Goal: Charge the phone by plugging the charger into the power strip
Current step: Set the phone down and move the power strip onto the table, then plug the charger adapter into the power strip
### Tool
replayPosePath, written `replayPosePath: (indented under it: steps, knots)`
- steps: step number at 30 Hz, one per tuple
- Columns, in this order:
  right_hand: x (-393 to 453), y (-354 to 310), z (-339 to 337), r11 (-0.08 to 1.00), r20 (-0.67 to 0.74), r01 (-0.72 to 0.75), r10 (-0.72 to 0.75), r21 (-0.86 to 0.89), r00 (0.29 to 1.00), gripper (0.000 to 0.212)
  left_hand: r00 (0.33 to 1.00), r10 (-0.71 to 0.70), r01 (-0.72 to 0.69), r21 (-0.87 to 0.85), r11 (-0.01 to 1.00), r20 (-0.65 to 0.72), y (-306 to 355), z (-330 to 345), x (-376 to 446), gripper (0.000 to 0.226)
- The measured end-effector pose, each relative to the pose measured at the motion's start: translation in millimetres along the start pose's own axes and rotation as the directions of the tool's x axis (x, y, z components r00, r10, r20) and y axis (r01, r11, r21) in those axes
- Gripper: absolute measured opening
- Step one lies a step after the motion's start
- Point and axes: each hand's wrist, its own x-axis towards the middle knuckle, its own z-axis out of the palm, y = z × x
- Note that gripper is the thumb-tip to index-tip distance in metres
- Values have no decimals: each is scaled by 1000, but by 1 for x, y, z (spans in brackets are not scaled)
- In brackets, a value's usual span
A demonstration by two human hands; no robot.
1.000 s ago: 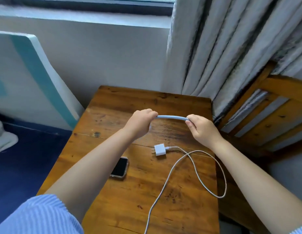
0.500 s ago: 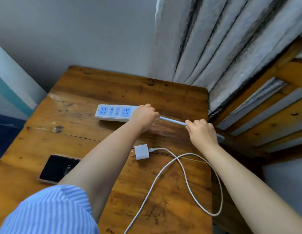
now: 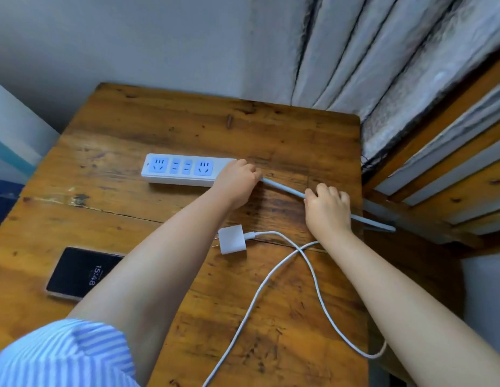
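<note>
Both arms are stretched out forward, bare from the elbow down, with a blue-striped sleeve on the left one. Left hand sits palm down, fingers curled under, pointing toward 1 o'clock. Right hand is off at its 4 o'clock, knuckles up, fingers bent into what looks like a closed grip, though the fingertips are hidden

Worn wooden table — grey curtain beside a slatted wooden frame.
</note>
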Motion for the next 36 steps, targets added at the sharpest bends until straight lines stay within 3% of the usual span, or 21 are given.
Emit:
replayPosePath:
  steps: [3,7,9,12,14,15,20,23,27,31,34,36]
  knots:
    - [-11,-1,-6,999,-18,0,1,53,1000,36,989,-10,-11,-139,990,-148,4,-2,-30,43]
    - [-34,-24,-20,938,-200,324,-295,126,934,39,938,-172,53,-363,930,-302,4,-3,-96,30]
    - [-41,-42,-23,870,-89,446,-437,209,895,46,925,-242,103,-419,902,-294,5,1,-128,26]
    - [-45,-74,-20,865,183,410,-470,288,864,61,972,-233,196,-428,882,-36,5,14,-180,31]
    - [-44,-91,-16,890,271,390,-446,236,853,58,969,-147,214,-375,902,201,10,25,-214,39]
    - [-41,-94,-17,900,275,368,-425,234,862,55,962,-92,186,-374,909,256,15,28,-222,42]
    - [-45,-106,-15,902,279,348,-413,256,867,45,939,-22,152,-354,923,344,51,45,-249,49]
    - [-50,-108,-12,896,276,354,-423,267,863,47,936,-3,102,-264,959,351,67,48,-254,28]
    - [-54,-107,-13,875,247,344,-436,340,865,46,926,-175,248,-192,949,334,68,50,-258,20]
    - [-56,-102,-24,826,202,293,-430,481,880,49,860,-383,434,-89,897,339,57,52,-266,20]
    - [-43,-97,-44,770,141,295,-443,565,886,48,798,-537,577,-91,812,273,32,39,-271,20]
    - [-29,-97,-58,745,125,284,-440,604,889,44,723,-663,691,-214,691,192,13,26,-271,15]
